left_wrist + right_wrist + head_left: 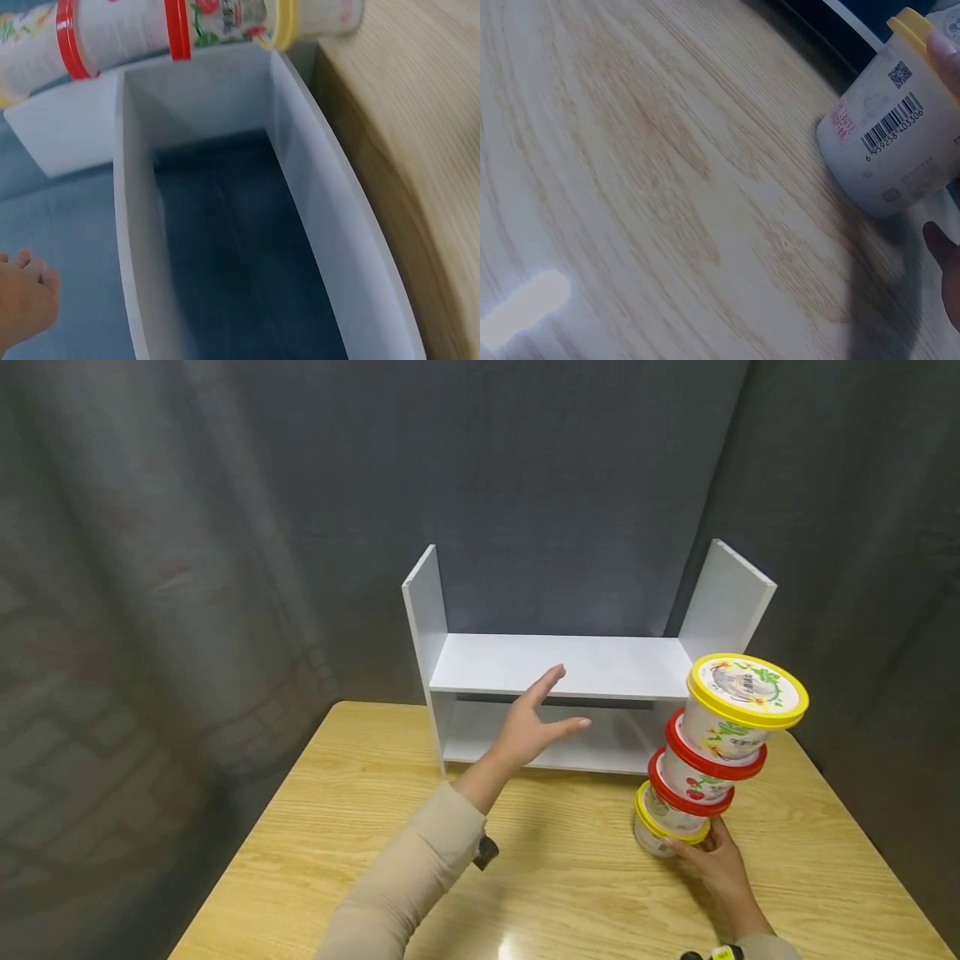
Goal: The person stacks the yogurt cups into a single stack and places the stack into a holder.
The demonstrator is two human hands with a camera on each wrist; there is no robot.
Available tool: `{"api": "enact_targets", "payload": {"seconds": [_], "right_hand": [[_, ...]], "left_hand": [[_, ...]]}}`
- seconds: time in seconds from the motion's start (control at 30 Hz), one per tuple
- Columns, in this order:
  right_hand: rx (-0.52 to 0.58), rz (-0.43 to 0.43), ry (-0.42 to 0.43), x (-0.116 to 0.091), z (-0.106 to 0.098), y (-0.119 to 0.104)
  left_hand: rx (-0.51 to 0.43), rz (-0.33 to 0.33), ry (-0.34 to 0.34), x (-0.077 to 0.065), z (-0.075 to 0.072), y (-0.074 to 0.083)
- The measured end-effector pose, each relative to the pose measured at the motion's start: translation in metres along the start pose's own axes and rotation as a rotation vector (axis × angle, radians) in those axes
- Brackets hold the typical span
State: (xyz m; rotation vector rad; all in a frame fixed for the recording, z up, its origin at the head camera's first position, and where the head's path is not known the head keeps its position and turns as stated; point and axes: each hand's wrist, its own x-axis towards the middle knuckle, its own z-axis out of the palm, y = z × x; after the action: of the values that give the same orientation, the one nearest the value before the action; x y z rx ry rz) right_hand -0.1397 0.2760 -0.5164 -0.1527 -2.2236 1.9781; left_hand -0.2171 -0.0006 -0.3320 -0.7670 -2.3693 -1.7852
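Several white paper tubs with coloured lids stand in a leaning stack on the right of the table. A yellow-lidded tub point(727, 718) is on top, two red-lidded tubs point(693, 785) are below it, and a yellow-lidded tub point(651, 835) is at the bottom. My right hand point(716, 864) grips the bottom tub low on its right side; its barcode side shows in the right wrist view, with a thumb point(946, 64) at the lid rim. My left hand point(525, 727) is raised before the shelf, thumb and fingers spread, holding nothing.
A white two-level shelf unit point(555, 664) with upright side panels stands at the back of the wooden table point(360, 785). Its right end is partly hidden by the stack. Grey curtains point(555, 493) hang behind and at both sides.
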Motion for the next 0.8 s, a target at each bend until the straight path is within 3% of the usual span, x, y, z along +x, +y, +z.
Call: {"api": "enact_targets", "payload": {"seconds": [0.27, 0.47, 0.57, 0.8], "right_hand": [[-0.019, -0.008, 0.004, -0.001, 0.001, -0.003], [-0.043, -0.016, 0.002, -0.001, 0.000, 0.000], [-0.059, -0.023, 0.000, 0.000, 0.000, 0.002], [-0.121, -0.007, 0.024, 0.000, 0.000, 0.002]], "left_hand": [[-0.034, -0.042, 0.075, -0.013, -0.039, -0.014], [0.004, -0.078, 0.164, -0.029, -0.066, 0.000], [0.024, -0.096, 0.216, -0.035, -0.078, 0.000], [-0.005, -0.168, 0.299, -0.041, -0.104, -0.023]]}}
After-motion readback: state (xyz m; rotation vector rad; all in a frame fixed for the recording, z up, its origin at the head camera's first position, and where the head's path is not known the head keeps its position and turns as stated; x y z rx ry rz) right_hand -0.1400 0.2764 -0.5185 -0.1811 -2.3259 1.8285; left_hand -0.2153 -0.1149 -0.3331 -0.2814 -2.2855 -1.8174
